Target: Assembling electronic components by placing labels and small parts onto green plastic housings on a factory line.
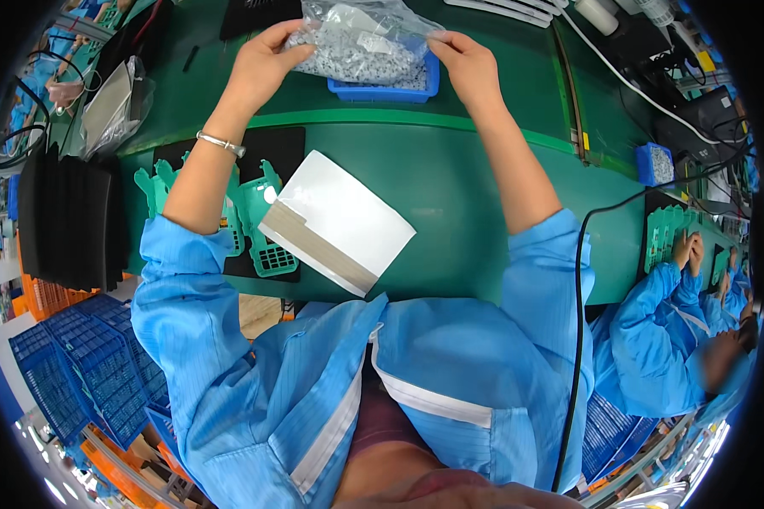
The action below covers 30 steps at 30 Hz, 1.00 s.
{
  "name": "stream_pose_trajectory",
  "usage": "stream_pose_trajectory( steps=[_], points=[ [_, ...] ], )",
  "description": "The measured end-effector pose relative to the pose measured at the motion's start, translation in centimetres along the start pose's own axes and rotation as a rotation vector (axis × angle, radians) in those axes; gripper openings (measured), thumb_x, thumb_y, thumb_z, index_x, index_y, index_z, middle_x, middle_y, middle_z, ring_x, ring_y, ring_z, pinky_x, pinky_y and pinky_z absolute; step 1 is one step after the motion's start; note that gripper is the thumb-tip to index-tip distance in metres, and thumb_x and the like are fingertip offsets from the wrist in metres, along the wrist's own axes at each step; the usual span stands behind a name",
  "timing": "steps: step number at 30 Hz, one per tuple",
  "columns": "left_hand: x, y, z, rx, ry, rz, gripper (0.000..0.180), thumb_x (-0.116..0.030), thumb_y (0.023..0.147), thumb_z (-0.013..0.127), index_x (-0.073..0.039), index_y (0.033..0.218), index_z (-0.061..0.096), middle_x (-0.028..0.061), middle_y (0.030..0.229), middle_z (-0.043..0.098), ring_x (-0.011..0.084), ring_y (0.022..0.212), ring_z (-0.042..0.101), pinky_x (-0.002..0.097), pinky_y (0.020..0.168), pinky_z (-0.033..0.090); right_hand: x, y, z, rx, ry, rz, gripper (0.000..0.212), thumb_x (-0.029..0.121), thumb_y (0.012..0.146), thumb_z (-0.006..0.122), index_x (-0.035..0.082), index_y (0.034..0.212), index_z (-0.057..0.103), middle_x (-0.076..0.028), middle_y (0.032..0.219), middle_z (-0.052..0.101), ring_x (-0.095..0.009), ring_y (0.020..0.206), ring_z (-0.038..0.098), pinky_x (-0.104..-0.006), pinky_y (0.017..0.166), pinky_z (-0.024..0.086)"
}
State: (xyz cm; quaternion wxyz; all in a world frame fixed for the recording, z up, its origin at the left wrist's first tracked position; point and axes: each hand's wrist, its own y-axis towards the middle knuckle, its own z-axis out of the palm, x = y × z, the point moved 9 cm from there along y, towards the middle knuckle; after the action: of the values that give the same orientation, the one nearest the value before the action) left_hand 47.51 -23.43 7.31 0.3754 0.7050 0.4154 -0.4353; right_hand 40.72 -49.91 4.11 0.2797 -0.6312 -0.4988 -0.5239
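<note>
Both my hands pinch a clear plastic bag [352, 55] filled with many small pale grey parts. My left hand [263, 61] grips its left edge, fingers closed. On the opposite side, my right hand [469, 66] pinches the upper right corner between thumb and fingers. The bag lies over a blue bin [382, 95], which shows similar small parts at its right side. Nearer to me, a white sheet [348, 212] with a brown-grey strip lies on the green bench. Green plastic frames [263, 220] rest on a black mat beside my left forearm, which partly hides them.
A stack of black sheets [72, 220] stands at the left, near a clear bag [119, 106]. Blue crates [93, 365] sit below. A black cable [581, 280] runs down past my right arm. Rightward are a small blue bin [655, 164] and a co-worker in blue [654, 339].
</note>
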Motion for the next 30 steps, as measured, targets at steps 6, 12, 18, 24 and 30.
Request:
stream_pose_trajectory(
  steps=[6, 12, 18, 24, 30],
  points=[
    [-2.5, 0.1, -2.2, -0.083, 0.087, 0.092, 0.033, -0.015, 0.083, 0.067, -0.005, 0.113, 0.062, 0.0009, 0.099, 0.063, 0.0067, 0.088, 0.055, 0.0203, 0.076, 0.044, -0.2, 0.6, 0.0, -0.038, 0.088, -0.029, 0.026, 0.02, 0.08, 0.065, 0.002, 0.099, 0.067, -0.006, 0.087, 0.068, -0.012, 0.08, 0.061, -0.024, 0.075, 0.046],
    [-7.8, -0.4, 0.5, -0.064, -0.005, 0.125, 0.02, -0.002, 0.082, 0.061, 0.002, 0.101, 0.064, -0.0001, 0.084, 0.062, 0.0056, 0.076, 0.055, 0.0194, 0.068, 0.044, -1.8, -0.1, -0.7, 0.007, 0.331, 0.058, 0.022, 0.018, 0.08, 0.065, 0.002, 0.095, 0.068, -0.003, 0.088, 0.066, -0.011, 0.084, 0.058, -0.0234, 0.075, 0.045],
    [-8.0, 0.1, -1.8, -0.069, -0.05, 0.169, 0.019, -0.001, 0.082, 0.06, 0.001, 0.101, 0.064, -0.0008, 0.084, 0.062, 0.0063, 0.075, 0.055, 0.0197, 0.068, 0.044, -0.3, -0.7, 1.1, 0.092, 0.251, 0.011, 0.023, 0.019, 0.084, 0.063, 0.001, 0.098, 0.067, -0.004, 0.095, 0.065, -0.013, 0.09, 0.058, -0.0261, 0.081, 0.044],
    [-5.0, 0.7, -2.9, -0.128, -0.043, 0.081, 0.018, -0.002, 0.082, 0.062, 0.001, 0.099, 0.064, -0.0017, 0.083, 0.061, 0.0051, 0.073, 0.052, 0.0183, 0.065, 0.042, 0.3, -0.1, 0.5, 0.025, 0.301, -0.04, 0.024, 0.019, 0.079, 0.067, 0.001, 0.095, 0.068, -0.003, 0.088, 0.068, -0.011, 0.084, 0.06, -0.0235, 0.077, 0.045],
    [-5.0, 1.2, 0.6, -0.016, -0.073, 0.039, 0.018, -0.004, 0.082, 0.061, 0.002, 0.099, 0.063, 0.0005, 0.083, 0.062, 0.0067, 0.074, 0.054, 0.0198, 0.065, 0.043, -0.7, 0.2, -1.7, -0.015, 0.273, -0.035, 0.024, 0.021, 0.08, 0.066, 0.003, 0.096, 0.069, -0.002, 0.085, 0.067, -0.009, 0.076, 0.056, -0.0232, 0.073, 0.045]
  ],
)
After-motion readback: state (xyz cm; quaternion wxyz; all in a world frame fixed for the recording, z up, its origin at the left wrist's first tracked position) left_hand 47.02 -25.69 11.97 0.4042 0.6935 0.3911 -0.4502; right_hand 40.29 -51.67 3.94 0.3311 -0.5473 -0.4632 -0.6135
